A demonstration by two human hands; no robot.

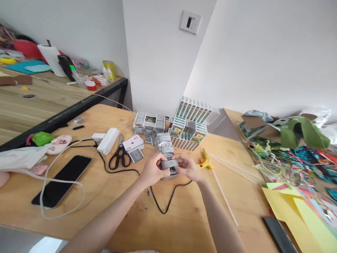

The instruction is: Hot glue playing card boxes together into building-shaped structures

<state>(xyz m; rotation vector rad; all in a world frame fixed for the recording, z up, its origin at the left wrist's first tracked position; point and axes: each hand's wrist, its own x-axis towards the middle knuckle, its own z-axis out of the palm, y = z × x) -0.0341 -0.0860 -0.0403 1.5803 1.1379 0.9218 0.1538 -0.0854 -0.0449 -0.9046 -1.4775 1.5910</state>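
Between my two hands is a grey patterned playing card, pinched at its ends. My left hand grips its left end, and my right hand has thumb and fingers closed on the right end. The card sits at the near end of a long structure made of cards. Behind it stand a wider card-covered structure and a stacked build of green-and-white card boxes. Left of my hands lie loose playing cards and black-handled scissors. A yellow glue gun rests right of my right hand.
A black cable loops in front of my hands. A phone, a white cable and a white power strip lie left. Glue sticks lie right, beside yellow paper and tangled craft materials. A second table stands back left.
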